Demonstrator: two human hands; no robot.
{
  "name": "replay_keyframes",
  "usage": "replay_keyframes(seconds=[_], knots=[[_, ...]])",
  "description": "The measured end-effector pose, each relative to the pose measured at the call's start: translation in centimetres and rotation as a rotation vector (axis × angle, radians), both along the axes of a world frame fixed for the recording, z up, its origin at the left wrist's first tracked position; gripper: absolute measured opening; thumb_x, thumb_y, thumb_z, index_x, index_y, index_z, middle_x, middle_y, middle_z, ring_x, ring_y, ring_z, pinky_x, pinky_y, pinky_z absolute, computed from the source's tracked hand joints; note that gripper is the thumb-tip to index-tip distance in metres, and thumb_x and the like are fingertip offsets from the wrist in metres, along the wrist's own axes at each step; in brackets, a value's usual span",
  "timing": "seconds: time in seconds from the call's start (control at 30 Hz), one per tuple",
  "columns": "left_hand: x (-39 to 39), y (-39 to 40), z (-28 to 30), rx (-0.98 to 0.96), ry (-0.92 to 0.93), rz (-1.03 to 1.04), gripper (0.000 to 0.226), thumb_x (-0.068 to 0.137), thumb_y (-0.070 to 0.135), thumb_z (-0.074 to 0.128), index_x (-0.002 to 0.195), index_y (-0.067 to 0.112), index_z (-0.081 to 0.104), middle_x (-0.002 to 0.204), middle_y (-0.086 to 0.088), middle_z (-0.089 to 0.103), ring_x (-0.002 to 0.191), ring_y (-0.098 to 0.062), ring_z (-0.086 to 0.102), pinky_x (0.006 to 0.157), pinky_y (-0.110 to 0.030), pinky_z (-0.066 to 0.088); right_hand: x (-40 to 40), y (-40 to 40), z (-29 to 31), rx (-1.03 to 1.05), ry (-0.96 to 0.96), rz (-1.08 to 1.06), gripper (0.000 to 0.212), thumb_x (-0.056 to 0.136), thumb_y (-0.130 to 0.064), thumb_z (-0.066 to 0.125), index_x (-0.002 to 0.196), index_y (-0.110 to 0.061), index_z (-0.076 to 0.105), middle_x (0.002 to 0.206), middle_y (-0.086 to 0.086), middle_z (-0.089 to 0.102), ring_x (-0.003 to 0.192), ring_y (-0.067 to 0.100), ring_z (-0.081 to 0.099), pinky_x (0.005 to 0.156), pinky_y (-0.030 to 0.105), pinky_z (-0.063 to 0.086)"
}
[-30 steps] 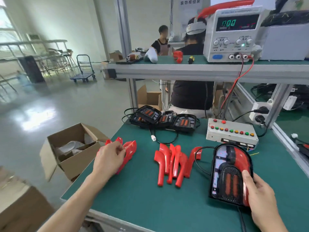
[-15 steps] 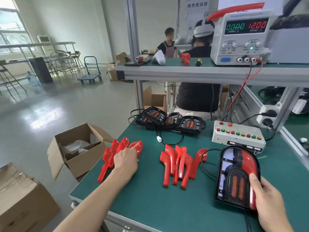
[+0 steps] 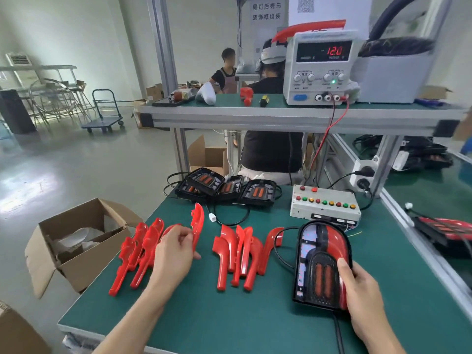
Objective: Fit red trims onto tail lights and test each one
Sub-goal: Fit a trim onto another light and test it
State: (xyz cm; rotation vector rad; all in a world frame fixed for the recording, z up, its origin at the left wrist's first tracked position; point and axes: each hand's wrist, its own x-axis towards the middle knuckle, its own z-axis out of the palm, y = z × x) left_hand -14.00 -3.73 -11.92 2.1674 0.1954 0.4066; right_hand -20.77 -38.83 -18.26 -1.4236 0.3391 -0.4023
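— Red trim point(image 3: 198, 224), where? 
— Pinched upright in the left hand point(image 3: 176, 247), well left of the tail light point(image 3: 320, 264).
— And the light? 
— Right hand point(image 3: 362, 293) grips its right edge on the desk point(image 3: 204, 315); its long axis runs away from the worker.

A glossy red trim point(image 3: 198, 223) stands tilted upright at 10 o'clock. The black tail light point(image 3: 320, 267), with a red trim fitted, lies flat at 4 o'clock.
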Motion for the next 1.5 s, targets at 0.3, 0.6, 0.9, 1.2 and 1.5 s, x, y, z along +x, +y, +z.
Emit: replay_keyframes(seconds=[0.3,0.6,0.9,1.2,1.5], knots=[[-2.1,-12.8,1.4,-0.727,0.072,-0.355,0.036,0.086,0.035,0.079,0.098,0.009,0.057,0.062,-0.002,0.059,0.044,-0.011,0.041,0.040,-0.022,0.032,0.0,0.5,0.3,0.096,-0.046,0.063,0.028,0.091,-0.039,0.064,0.103,-0.017,0.078,0.100,0.013,0.079,0.085,0.023,0.077,0.066,0.032,0.062],[-4.6,-18.6,-0.1,-0.399,0.028,-0.461,0.016,0.100,0.039,0.058,0.097,0.024,0.057,0.077,0.004,0.075,0.058,-0.013,0.070,0.060,-0.035,0.059,0.0,0.5,0.3,0.083,-0.060,0.092,0.029,0.088,-0.044,0.066,0.098,-0.020,0.077,0.096,0.014,0.079,0.082,0.024,0.077,0.064,0.031,0.061],[-4.6,-19.9,0.5,0.468,-0.136,-0.282,0.034,0.103,0.052,0.033,0.087,0.024,0.042,0.080,-0.003,0.071,0.076,-0.028,0.069,0.058,-0.035,0.038,-0.1,0.5,0.5,0.113,-0.068,0.109,0.029,0.089,-0.046,0.065,0.100,-0.022,0.077,0.099,0.013,0.079,0.089,0.029,0.077,0.067,0.033,0.062],[-3.8,-19.3,0.2,0.745,-0.166,-0.386,0.033,0.104,0.053,0.030,0.085,0.026,0.038,0.075,0.001,0.067,0.067,-0.025,0.067,0.053,-0.032,0.030,0.0,0.3,0.1,0.084,-0.072,0.109,0.029,0.092,-0.047,0.064,0.100,-0.021,0.076,0.096,0.012,0.078,0.086,0.027,0.077,0.069,0.034,0.061],[-3.1,-19.6,1.1,0.846,-0.176,-0.426,0.034,0.106,0.048,0.027,0.090,0.024,0.045,0.086,-0.005,0.071,0.078,-0.031,0.069,0.058,-0.034,0.034,0.1,0.3,0.1,0.071,-0.071,0.110,0.031,0.091,-0.049,0.064,0.102,-0.022,0.077,0.100,0.012,0.078,0.091,0.028,0.077,0.072,0.034,0.062]])
